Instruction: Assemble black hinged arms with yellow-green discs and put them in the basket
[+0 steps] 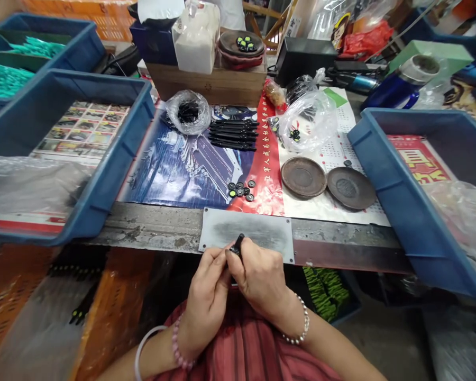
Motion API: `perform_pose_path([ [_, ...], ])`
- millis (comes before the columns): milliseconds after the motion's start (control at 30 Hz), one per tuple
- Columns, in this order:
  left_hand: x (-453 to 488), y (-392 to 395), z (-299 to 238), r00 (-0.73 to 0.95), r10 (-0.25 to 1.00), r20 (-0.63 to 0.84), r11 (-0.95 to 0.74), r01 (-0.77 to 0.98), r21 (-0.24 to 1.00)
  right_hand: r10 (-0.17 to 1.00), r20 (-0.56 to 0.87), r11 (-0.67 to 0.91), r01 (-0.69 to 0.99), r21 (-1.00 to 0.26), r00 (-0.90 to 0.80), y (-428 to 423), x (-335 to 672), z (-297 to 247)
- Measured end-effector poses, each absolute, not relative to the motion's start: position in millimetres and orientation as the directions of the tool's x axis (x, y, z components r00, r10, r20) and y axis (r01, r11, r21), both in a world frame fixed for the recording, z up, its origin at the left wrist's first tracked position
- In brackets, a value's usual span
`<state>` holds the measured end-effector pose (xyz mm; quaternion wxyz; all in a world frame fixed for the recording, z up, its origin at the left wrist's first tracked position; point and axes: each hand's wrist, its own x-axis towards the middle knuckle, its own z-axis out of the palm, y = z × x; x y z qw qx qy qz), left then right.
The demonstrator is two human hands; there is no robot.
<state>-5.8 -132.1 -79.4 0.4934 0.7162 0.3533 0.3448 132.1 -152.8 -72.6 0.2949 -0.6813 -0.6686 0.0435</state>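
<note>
"Hands?"
"Left hand and right hand grasped a black part by the front edge of the desk; its lower end was hidden."
"Containers?"
"Blue bin at right, cut off, held a red sheet partly under plastic."

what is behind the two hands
Behind the left hand and right hand is a darkly smudged grey metal plate. They and the black piece held between them cover part of its near edge; anything there cannot be seen.

Lone head view, forward and down over the bench, seemingly near.
</note>
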Motion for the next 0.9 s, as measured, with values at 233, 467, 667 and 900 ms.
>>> perform_pose_path([
  [233, -8.7, -131.3, -83.3, 0.486, 0.865, 0.128, -0.222, 0.142, 0.965, 0.993, -0.092, -0.112, 0.375, -0.92, 0.072, -153.3, 134.6, -64.8],
  [467, -2.0, -123.0, -64.0, 0.306, 0.864, -0.399, 0.48, -0.262, 0.838, 0.993, -0.053, -0.013, 0.339, -0.941, -0.109, -166.2, 140.7, -64.4],
  [667, -2.6, -115.4, -60.8, 0.411, 0.822, -0.394, 0.511, -0.225, 0.83, 0.989, 0.069, 0.119, 0.439, -0.891, -0.128, -173.7, 133.5, -71.8],
  [900, -22.9, -99.5, -60.0, 0.589, 0.731, -0.344, 0.403, 0.034, 0.914, 0.989, 0.012, 0.058, 0.319, -0.946, -0.144, -173.6, 136.2, -71.6],
])
